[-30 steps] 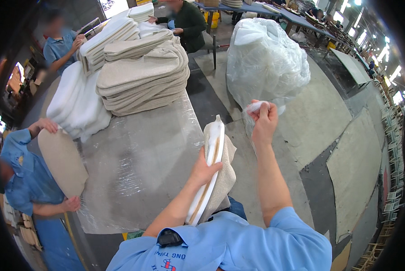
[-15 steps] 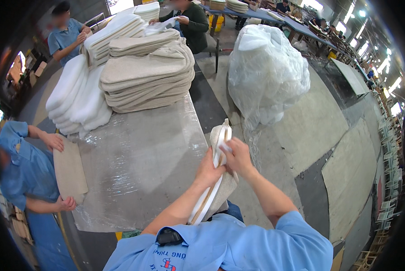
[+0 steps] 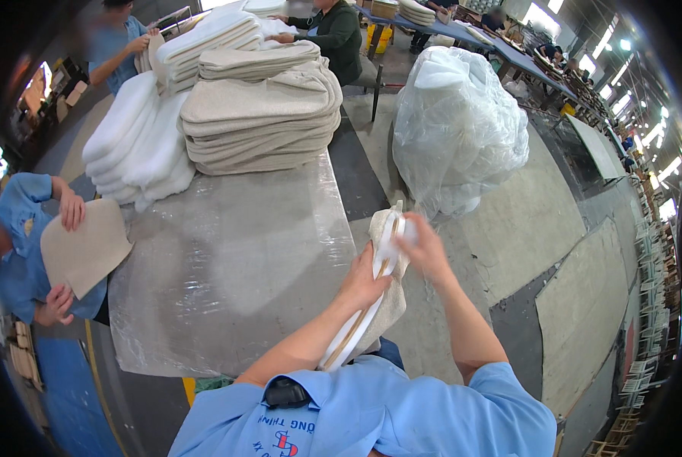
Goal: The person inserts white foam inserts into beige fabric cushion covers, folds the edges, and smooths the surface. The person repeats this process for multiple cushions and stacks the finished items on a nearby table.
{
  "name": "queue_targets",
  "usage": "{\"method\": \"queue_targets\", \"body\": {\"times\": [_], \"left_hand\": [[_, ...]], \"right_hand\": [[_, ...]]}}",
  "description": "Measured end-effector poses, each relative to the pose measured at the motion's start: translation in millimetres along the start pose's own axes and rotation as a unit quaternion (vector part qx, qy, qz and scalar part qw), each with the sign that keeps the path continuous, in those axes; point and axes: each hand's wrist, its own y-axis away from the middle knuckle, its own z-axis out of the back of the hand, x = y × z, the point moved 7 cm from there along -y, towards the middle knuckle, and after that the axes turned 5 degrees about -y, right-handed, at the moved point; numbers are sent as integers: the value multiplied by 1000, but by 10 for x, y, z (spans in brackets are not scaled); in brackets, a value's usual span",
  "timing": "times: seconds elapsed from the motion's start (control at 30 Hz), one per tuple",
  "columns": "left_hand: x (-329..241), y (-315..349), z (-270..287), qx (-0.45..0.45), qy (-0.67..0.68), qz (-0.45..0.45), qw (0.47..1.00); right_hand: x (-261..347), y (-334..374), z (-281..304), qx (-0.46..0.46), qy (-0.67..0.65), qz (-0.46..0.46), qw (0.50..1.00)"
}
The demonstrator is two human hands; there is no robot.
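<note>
A beige fabric cushion [image 3: 383, 308] stands on edge before my body, slanting up and away. White padding and a narrow brown strip show along its long open-looking side. My left hand [image 3: 365, 278] is wrapped round its middle from the left, thumb across the white edge. Near the far end, my right hand [image 3: 426, 247] has its fingers curled in against the white edge; they are slightly blurred, and their tips are partly hidden. The cushion's near end rests close to my lap.
A plastic-covered table [image 3: 234, 259] lies to the left, carrying stacked beige covers [image 3: 261, 122] and white pads [image 3: 139, 148]. Across it, a co-worker [image 3: 25, 244] holds a beige piece [image 3: 86, 244]. A plastic-wrapped bundle [image 3: 463, 129] stands ahead on the floor. Other people work farther back.
My right hand has moved slightly right and away from the cushion's middle. The cushion's far end shifts right in view. The co-worker at left has raised and turned the beige piece.
</note>
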Motion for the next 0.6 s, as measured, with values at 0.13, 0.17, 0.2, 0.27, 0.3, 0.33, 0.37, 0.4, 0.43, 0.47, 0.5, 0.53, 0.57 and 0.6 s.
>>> {"method": "queue_targets", "body": {"times": [0.13,0.17,0.2,0.27,0.3,0.33,0.37,0.4,0.43,0.47,0.5,0.53,0.57,0.6], "left_hand": [[99,20,54,-5,-24,8,1000],[66,23,41,3,-27,12,1000],[-35,24,-38,19,-24,11,999],[-184,61,-203,39,-57,14,998],[-259,52,-235,34,-37,-3,999],[-322,49,-275,29,-12,-20,999],[-378,49,-310,26,10,-36,999],[-289,58,-215,18,-4,-26,1000],[-228,63,-144,13,-14,-19,1000],[-147,90,-69,8,-24,-9,1000],[-126,107,-74,14,-34,7,999],[-146,105,-97,23,-41,17,999],[-141,106,-102,30,-51,29,998],[-82,121,-39,26,-48,39,998]], "right_hand": [[135,109,-409,129,114,13,985],[41,69,-317,92,108,28,989],[-181,52,-137,52,112,37,992],[-615,93,252,-57,123,34,990],[-788,84,531,-129,133,25,982],[-1008,68,975,-186,213,-46,958],[-1120,94,1354,-243,287,-117,919],[-1155,45,1196,-225,189,-157,943],[-1155,37,1120,-206,94,-195,954],[-1111,37,964,-180,-2,-235,955],[-974,12,837,-139,-3,-218,966],[-814,-26,684,-101,-1,-199,975],[-638,-52,489,-63,-2,-180,982],[-392,-71,182,-12,4,-158,987]]}}
